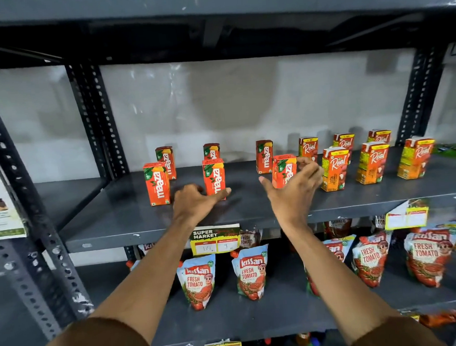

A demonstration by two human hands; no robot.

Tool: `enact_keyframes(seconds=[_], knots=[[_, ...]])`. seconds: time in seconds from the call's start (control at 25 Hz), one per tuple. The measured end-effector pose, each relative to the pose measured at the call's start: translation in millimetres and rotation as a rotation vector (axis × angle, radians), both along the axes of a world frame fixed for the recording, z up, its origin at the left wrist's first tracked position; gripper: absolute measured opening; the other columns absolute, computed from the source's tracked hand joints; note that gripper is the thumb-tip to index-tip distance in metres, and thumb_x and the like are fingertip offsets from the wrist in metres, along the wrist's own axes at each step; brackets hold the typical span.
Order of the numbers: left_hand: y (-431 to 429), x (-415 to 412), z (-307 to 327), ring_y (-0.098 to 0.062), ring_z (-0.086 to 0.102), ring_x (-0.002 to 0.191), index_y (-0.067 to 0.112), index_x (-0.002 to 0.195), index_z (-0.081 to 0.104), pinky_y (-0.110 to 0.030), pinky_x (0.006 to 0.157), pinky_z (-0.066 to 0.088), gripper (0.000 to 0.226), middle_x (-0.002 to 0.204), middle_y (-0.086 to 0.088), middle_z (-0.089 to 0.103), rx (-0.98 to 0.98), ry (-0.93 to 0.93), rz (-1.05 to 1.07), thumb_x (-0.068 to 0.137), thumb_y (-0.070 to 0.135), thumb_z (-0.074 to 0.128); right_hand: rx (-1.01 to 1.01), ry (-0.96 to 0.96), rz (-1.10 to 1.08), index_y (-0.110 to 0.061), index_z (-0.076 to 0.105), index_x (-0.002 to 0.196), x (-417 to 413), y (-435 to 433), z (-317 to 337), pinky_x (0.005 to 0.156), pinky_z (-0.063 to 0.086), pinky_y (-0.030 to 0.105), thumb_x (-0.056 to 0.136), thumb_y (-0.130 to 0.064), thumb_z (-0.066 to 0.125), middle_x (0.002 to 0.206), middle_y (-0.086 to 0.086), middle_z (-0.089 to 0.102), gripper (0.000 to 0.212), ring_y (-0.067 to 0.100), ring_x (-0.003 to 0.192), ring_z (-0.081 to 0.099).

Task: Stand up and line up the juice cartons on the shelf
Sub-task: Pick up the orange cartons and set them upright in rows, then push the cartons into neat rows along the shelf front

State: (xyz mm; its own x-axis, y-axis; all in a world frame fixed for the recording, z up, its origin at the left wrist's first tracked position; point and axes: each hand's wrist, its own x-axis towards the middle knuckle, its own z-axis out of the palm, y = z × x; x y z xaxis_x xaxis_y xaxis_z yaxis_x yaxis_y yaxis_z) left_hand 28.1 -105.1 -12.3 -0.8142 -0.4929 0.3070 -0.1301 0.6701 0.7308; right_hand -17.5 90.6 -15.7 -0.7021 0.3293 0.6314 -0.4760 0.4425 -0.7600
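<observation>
Our right hand [295,192] spreads around a small Maaza carton [284,171], left hand [196,202] loosely spread beside another; these look light, stiff but crushable, best pinched mid-sides.

"Maaza" on orange cartons [156,183], "Real" on others [335,168], "Kissan Fresh Tomato" on pouches [197,281], "Super Market" on a shelf tag [215,239].

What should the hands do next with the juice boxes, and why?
Probably the right hand should close on the front Maaza carton and straighten it: that carton leans slightly, and the open hand sits right against it. The left hand rests by an upright one.
</observation>
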Motion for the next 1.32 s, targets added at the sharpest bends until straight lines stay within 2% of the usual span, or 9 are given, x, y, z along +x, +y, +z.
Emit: enact_keyframes(seconds=[0.08,0.16,0.24,0.32,0.4,0.48,0.68,0.8,1.32], knots=[[7.6,-3.8,2.3,-0.019,0.069,0.088,0.021,0.080,0.070,-0.039,0.082,0.055,0.078,0.085,0.004,0.073,-0.006,-0.057,0.078,0.048,0.091,0.063,0.084,-0.141,-0.007,-0.004,0.035,0.136,-12.7,9.8,-1.8,0.110,0.040,0.048,0.059,-0.041,0.094,0.140,0.020,0.042,0.104,0.035,0.134,0.037],[9.0,-8.7,-5.7,-0.026,0.064,0.103,0.023,0.088,0.069,-0.047,0.091,0.052,0.097,0.097,0.001,0.072,-0.146,-0.077,0.174,0.037,0.103,0.048,0.197,-0.248,0.023,-0.002,0.032,0.140,-21.8,17.6,-5.9,0.109,0.038,0.046,0.059,-0.038,0.095,0.140,0.020,0.044,0.109,0.037,0.133,0.040],[14.8,-7.6,-11.6,-0.033,0.056,0.117,0.014,0.111,0.063,-0.050,0.097,0.047,0.100,0.117,-0.007,0.065,-0.347,-0.096,0.229,0.053,0.095,0.053,0.236,-0.319,0.059,-0.001,0.040,0.135,-34.0,21.3,-10.4,0.101,0.044,0.043,0.062,-0.029,0.095,0.130,0.019,0.052,0.096,0.034,0.125,0.048],[17.3,-8.1,-14.0,-0.036,0.049,0.123,0.008,0.125,0.053,-0.052,0.101,0.043,0.092,0.128,-0.013,0.058,-0.460,-0.102,0.258,0.071,0.082,0.057,0.230,-0.339,0.068,0.000,0.053,0.122,-44.3,21.6,-12.7,0.086,0.048,0.037,0.063,-0.028,0.094,0.119,0.017,0.061,0.077,0.031,0.113,0.056],[17.3,-9.9,-13.9,-0.036,0.048,0.125,0.006,0.129,0.050,-0.052,0.102,0.041,0.086,0.131,-0.014,0.056,-0.486,-0.108,0.256,0.079,0.076,0.056,0.223,-0.319,0.071,-0.003,0.061,0.114,-48.7,20.8,-14.8,0.075,0.048,0.031,0.062,-0.033,0.093,0.110,0.014,0.066,0.068,0.027,0.102,0.063],[15.3,-10.7,-15.6,-0.034,0.047,0.126,0.006,0.130,0.049,-0.052,0.103,0.040,0.084,0.131,-0.013,0.055,-0.487,-0.111,0.241,0.081,0.073,0.056,0.232,-0.305,0.073,-0.004,0.062,0.114,-46.3,18.1,-16.0,0.074,0.048,0.031,0.064,-0.037,0.093,0.109,0.013,0.066,0.067,0.027,0.099,0.066],[15.4,-12.2,-15.4,-0.033,0.045,0.128,0.008,0.134,0.046,-0.053,0.104,0.037,0.081,0.135,-0.012,0.053,-0.538,-0.139,0.211,0.083,0.071,0.054,0.334,-0.259,0.014,-0.009,0.057,0.121,-32.6,10.1,-14.1,0.079,0.059,0.041,0.067,-0.050,0.088,0.113,0.011,0.065,0.075,0.028,0.098,0.070],[14.1,-13.7,-15.5,-0.035,0.043,0.130,0.010,0.135,0.045,-0.055,0.105,0.036,0.080,0.137,-0.013,0.051,-0.564,-0.156,0.197,0.084,0.072,0.052,0.387,-0.242,-0.009,-0.010,0.055,0.123,-30.2,7.8,-16.1,0.080,0.060,0.043,0.069,-0.055,0.084,0.113,0.011,0.065,0.077,0.027,0.099,0.070],[15.6,-12.9,-14.7,-0.036,0.041,0.133,0.014,0.141,0.040,-0.055,0.106,0.036,0.085,0.143,-0.013,0.047,-0.573,-0.176,0.191,0.083,0.075,0.049,0.445,-0.228,-0.039,-0.010,0.052,0.128,-33.8,7.1,-20.8,0.085,0.059,0.045,0.072,-0.055,0.081,0.117,0.011,0.064,0.078,0.028,0.104,0.069]])
